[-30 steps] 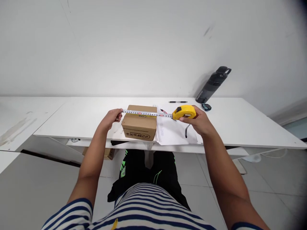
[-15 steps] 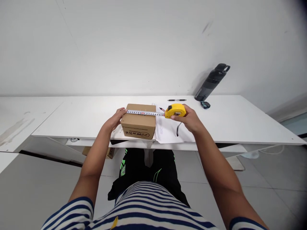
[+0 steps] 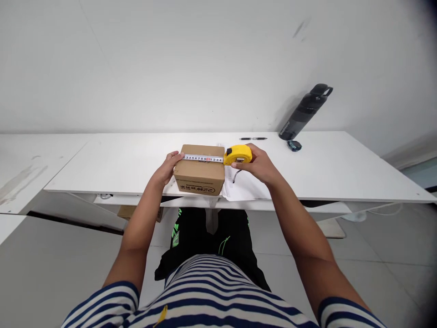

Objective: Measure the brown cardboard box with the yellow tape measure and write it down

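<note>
A brown cardboard box [image 3: 200,171] with dark printing on its front stands on the white table. Across its top lies the pulled-out blade [image 3: 204,158] of a tape measure, numbers facing up. My left hand [image 3: 168,167] is closed at the box's left edge, the thumb pressing the blade's end there. The yellow tape measure case [image 3: 239,155] is gripped in my right hand [image 3: 257,163], and its mouth sits against the box's right top edge. A dark wrist strap [image 3: 236,176] hangs from the case.
White paper sheets [image 3: 242,191] lie on the table [image 3: 129,159] right of the box. Farther back are a pen [image 3: 253,138], a dark bottle [image 3: 303,114] standing near the wall, and a small dark object [image 3: 294,146]. Another cardboard box [image 3: 126,211] is under the table.
My right hand has brought the tape case leftward up to the box's right edge, so less blade shows. My left hand still holds the blade's end at the left edge.
</note>
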Tool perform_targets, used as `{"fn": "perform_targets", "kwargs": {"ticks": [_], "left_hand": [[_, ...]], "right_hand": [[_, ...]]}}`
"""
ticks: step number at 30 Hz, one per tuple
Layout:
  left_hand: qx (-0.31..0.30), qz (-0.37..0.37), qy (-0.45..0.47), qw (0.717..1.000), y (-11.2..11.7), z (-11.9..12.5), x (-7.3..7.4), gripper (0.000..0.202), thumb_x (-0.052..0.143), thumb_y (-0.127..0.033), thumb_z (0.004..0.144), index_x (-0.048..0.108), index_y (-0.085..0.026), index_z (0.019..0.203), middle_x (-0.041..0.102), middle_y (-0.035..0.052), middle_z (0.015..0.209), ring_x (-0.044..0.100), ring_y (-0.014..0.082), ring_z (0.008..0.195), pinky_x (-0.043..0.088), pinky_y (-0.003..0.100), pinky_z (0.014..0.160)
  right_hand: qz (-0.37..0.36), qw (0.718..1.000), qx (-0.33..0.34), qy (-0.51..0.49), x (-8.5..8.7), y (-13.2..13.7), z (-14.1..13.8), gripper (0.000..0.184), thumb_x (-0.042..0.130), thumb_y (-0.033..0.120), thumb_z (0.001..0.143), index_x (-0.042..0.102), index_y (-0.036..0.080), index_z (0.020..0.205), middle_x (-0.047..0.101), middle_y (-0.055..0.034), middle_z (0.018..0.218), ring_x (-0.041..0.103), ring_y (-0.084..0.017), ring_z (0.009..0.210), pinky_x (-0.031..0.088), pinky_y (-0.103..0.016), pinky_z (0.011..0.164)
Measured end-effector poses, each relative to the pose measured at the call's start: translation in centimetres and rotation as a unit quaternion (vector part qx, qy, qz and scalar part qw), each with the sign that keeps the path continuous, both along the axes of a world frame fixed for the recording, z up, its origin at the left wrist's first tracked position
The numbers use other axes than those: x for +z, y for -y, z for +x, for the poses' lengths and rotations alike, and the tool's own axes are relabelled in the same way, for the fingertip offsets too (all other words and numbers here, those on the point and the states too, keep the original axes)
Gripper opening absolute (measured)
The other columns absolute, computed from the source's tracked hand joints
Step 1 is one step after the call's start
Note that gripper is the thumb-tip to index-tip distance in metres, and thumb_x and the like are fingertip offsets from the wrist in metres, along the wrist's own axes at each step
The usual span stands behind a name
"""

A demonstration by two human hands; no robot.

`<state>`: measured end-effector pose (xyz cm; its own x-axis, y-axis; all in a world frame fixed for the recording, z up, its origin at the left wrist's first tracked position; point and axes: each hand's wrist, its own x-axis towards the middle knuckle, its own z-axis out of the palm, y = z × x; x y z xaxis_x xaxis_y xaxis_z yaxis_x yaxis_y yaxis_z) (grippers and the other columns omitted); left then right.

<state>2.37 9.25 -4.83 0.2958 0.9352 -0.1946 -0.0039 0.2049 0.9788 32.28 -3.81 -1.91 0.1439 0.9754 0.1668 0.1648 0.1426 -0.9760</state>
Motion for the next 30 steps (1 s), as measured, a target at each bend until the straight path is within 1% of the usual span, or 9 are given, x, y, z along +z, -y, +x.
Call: {"fn": "perform_targets", "kwargs": {"ticks": [3, 6, 9, 13, 18, 22, 24, 27, 30], "left_hand": [[-0.012, 0.023, 0.019, 0.999, 0.4, 0.2, 0.0, 0.062, 0.080, -0.057, 0.072, 0.060, -0.022, 0.119, 0.067, 0.0068, 0.119, 0.065, 0.0219, 0.108, 0.049, 0.028, 0.084], [-0.014, 0.067, 0.005, 0.998, 1.0, 0.5, 0.3, 0.046, 0.077, -0.058, 0.074, 0.069, -0.019, 0.098, 0.070, 0.0036, 0.098, 0.064, 0.0191, 0.091, 0.047, 0.027, 0.075], [0.006, 0.106, -0.029, 0.994, 1.2, 0.8, 0.8, 0.037, 0.073, -0.054, 0.077, 0.069, -0.018, 0.080, 0.068, 0.0021, 0.082, 0.060, 0.0180, 0.080, 0.045, 0.028, 0.070], [0.000, 0.118, -0.058, 0.991, 1.0, 0.9, 1.2, 0.034, 0.069, -0.052, 0.078, 0.067, -0.018, 0.073, 0.066, 0.0017, 0.075, 0.058, 0.0188, 0.075, 0.043, 0.029, 0.068], [-0.003, 0.094, -0.025, 0.995, 1.3, 1.0, 1.2, 0.035, 0.073, -0.052, 0.075, 0.066, -0.018, 0.080, 0.069, 0.0031, 0.082, 0.063, 0.0212, 0.083, 0.049, 0.032, 0.076], [0.020, 0.066, 0.064, 0.996, 1.5, 1.7, 0.3, 0.045, 0.077, -0.051, 0.072, 0.065, -0.018, 0.100, 0.071, 0.0037, 0.095, 0.066, 0.0203, 0.089, 0.052, 0.033, 0.084], [0.036, 0.061, 0.090, 0.993, 1.5, 2.0, -0.1, 0.051, 0.076, -0.051, 0.072, 0.063, -0.018, 0.108, 0.070, 0.0042, 0.100, 0.067, 0.0202, 0.092, 0.052, 0.033, 0.084], [0.039, 0.062, 0.090, 0.993, 1.6, 2.1, -0.3, 0.055, 0.074, -0.051, 0.073, 0.061, -0.017, 0.115, 0.070, 0.0059, 0.105, 0.067, 0.0212, 0.097, 0.052, 0.032, 0.085], [0.034, 0.066, 0.088, 0.993, 1.8, 2.1, -0.3, 0.061, 0.073, -0.050, 0.074, 0.059, -0.018, 0.124, 0.070, 0.0082, 0.114, 0.067, 0.0233, 0.105, 0.053, 0.033, 0.089]], "right_hand": [[0.001, 1.000, -0.008, 0.022, 0.0, 0.2, 0.2, 0.051, 0.093, 0.040, 0.059, 0.065, 0.023, 0.098, 0.065, -0.0003, 0.091, 0.061, -0.020, 0.083, 0.053, -0.039, 0.073], [0.003, 0.999, -0.014, 0.032, -0.4, 0.4, 0.5, 0.052, 0.093, 0.043, 0.060, 0.065, 0.024, 0.099, 0.065, -0.0007, 0.093, 0.061, -0.021, 0.085, 0.054, -0.040, 0.073], [0.002, 1.000, -0.010, 0.020, -0.9, 0.4, 0.9, 0.052, 0.093, 0.044, 0.061, 0.065, 0.025, 0.101, 0.067, -0.0015, 0.097, 0.062, -0.022, 0.090, 0.055, -0.041, 0.075], [-0.002, 1.000, -0.005, 0.016, -1.2, 0.2, 0.9, 0.052, 0.092, 0.045, 0.063, 0.065, 0.024, 0.102, 0.067, -0.0018, 0.098, 0.062, -0.022, 0.089, 0.054, -0.040, 0.075], [-0.005, 1.000, -0.002, 0.023, -1.2, 0.3, 0.8, 0.052, 0.091, 0.046, 0.064, 0.064, 0.024, 0.102, 0.067, -0.0014, 0.097, 0.062, -0.021, 0.089, 0.054, -0.039, 0.073], [0.007, 1.000, 0.001, 0.023, -1.1, 0.1, 0.7, 0.052, 0.092, 0.044, 0.062, 0.063, 0.023, 0.100, 0.066, -0.0003, 0.094, 0.061, -0.020, 0.085, 0.053, -0.039, 0.073], [0.011, 1.000, 0.007, 0.019, -0.9, -0.1, 0.5, 0.052, 0.092, 0.042, 0.061, 0.065, 0.023, 0.101, 0.066, -0.0005, 0.095, 0.061, -0.020, 0.086, 0.053, -0.039, 0.075], [0.003, 1.000, 0.015, 0.008, -0.5, -0.1, 0.3, 0.054, 0.092, 0.039, 0.059, 0.066, 0.023, 0.103, 0.068, -0.0017, 0.098, 0.063, -0.022, 0.089, 0.054, -0.040, 0.077], [-0.002, 1.000, 0.009, 0.009, -0.3, 0.2, 0.0, 0.053, 0.092, 0.038, 0.059, 0.067, 0.023, 0.104, 0.069, -0.0024, 0.099, 0.064, -0.023, 0.091, 0.054, -0.041, 0.079]]}}
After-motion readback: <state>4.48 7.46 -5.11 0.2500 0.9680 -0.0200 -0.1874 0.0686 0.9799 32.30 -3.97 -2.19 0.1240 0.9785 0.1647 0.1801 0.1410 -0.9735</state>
